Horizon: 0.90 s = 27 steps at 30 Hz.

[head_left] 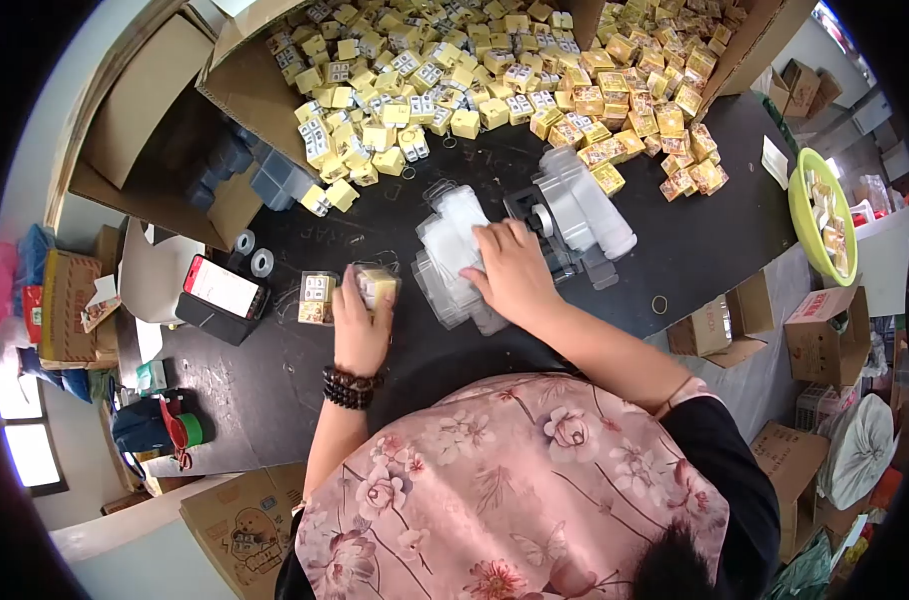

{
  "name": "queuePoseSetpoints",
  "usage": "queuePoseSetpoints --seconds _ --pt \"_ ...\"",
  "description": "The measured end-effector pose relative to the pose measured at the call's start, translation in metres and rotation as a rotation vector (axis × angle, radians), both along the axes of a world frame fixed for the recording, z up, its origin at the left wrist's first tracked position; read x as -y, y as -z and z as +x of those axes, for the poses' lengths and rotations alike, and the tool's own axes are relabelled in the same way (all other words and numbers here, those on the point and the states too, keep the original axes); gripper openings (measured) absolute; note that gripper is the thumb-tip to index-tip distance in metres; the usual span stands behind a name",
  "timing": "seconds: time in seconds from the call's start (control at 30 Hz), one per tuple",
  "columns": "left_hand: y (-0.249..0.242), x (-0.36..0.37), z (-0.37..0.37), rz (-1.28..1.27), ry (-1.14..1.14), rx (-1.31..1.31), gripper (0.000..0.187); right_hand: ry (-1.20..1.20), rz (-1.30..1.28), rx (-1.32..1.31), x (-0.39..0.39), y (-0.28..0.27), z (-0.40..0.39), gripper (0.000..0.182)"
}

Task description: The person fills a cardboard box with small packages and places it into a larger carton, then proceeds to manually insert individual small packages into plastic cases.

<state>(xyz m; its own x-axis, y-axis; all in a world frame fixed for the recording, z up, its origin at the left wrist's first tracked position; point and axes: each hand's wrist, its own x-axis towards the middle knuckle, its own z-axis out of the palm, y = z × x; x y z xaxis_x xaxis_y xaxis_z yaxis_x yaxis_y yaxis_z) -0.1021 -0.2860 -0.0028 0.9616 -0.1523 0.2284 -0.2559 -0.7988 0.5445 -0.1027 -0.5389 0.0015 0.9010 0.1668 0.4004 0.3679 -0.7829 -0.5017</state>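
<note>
Cube pack [380, 287] held in curled left hand [361, 328], right hand [518, 268] spread on clear packaging [447, 248]

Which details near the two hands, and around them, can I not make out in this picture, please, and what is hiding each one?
- Head view: near side of the yellow block, covered by the left hand.
- Head view: right palm and the packaging beneath it, hidden by the right hand.
- Head view: text on the phone, too small.
- Head view: far part of the cardboard box, cut off by the top edge.
</note>
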Motion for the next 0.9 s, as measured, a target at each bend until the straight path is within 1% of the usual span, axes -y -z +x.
queuePoseSetpoints --seconds 0.07,0.1,0.17,0.2,0.27,0.3,0.37,0.4,0.43,0.47,0.5,0.53,0.6,0.63,0.7,0.73,0.8,0.83,0.9 --pt "0.002 -0.003 0.013 0.241 -0.22 -0.048 0.064 0.161 -0.337 0.084 -0.009 0.002 0.028 0.053" --pt "0.005 -0.004 0.014 0.243 -0.224 -0.044 0.064 0.159 -0.335 0.089 -0.011 0.004 0.036 0.053" --pt "0.01 -0.004 0.017 0.497 -0.279 -0.089 0.067 0.188 -0.469 -0.161 -0.014 0.006 0.05 0.06" --pt "0.008 -0.002 0.011 0.591 -0.266 -0.098 0.066 0.188 -0.467 -0.156 -0.014 0.004 0.052 0.06" --pt "-0.01 0.012 0.001 0.649 -0.216 -0.017 0.061 0.18 -0.436 -0.105 -0.013 0.002 0.05 0.052" --pt "-0.017 0.02 0.001 0.56 -0.146 0.054 0.053 0.181 -0.436 -0.106 -0.013 0.001 0.046 0.052" --pt "-0.017 0.034 0.011 0.199 0.113 0.149 0.046 0.076 -0.163 0.023 -0.011 -0.001 0.036 0.037" --pt "-0.024 0.046 0.013 0.04 0.181 0.129 0.041 0.011 0.136 0.047 -0.013 -0.002 0.027 0.025" --pt "-0.024 0.051 0.014 0.034 0.189 0.132 0.041 -0.078 0.344 -0.053 -0.013 -0.008 0.018 0.024" --pt "-0.024 0.056 0.013 -0.06 0.216 0.12 0.042 -0.165 0.553 -0.15 -0.011 -0.017 0.009 0.024" --pt "-0.024 0.061 0.013 -0.154 0.247 0.107 0.044 -0.195 0.639 -0.211 -0.006 -0.025 -0.001 0.027" --pt "-0.026 0.066 0.011 -0.238 0.258 0.094 0.043 -0.178 0.636 -0.203 -0.001 -0.027 -0.006 0.027" --pt "-0.03 0.071 0.006 -0.374 0.247 0.037 0.035 -0.188 0.699 -0.214 0.011 -0.029 -0.014 0.028" --pt "-0.03 0.071 0.007 -0.373 0.248 0.041 0.028 -0.215 0.623 -0.221 0.017 -0.022 -0.018 0.037" --pt "-0.032 0.066 0.006 -0.198 0.34 -0.013 0.024 -0.16 0.121 -0.123 0.024 -0.025 -0.028 0.047" --pt "-0.041 0.073 0.002 -0.163 0.382 0.069 0.022 -0.221 -0.067 -0.167 0.026 -0.036 -0.031 0.069" --pt "-0.051 0.083 -0.009 -0.204 0.362 0.069 0.018 -0.136 -0.088 0.039 0.023 -0.056 -0.04 0.087" --pt "-0.052 0.086 -0.011 -0.264 0.346 0.034 0.015 -0.152 -0.116 0.001 0.023 -0.057 -0.042 0.095" --pt "-0.055 0.088 -0.015 -0.215 0.301 0.011 0.013 -0.163 -0.03 -0.125 0.021 -0.052 -0.041 0.085"
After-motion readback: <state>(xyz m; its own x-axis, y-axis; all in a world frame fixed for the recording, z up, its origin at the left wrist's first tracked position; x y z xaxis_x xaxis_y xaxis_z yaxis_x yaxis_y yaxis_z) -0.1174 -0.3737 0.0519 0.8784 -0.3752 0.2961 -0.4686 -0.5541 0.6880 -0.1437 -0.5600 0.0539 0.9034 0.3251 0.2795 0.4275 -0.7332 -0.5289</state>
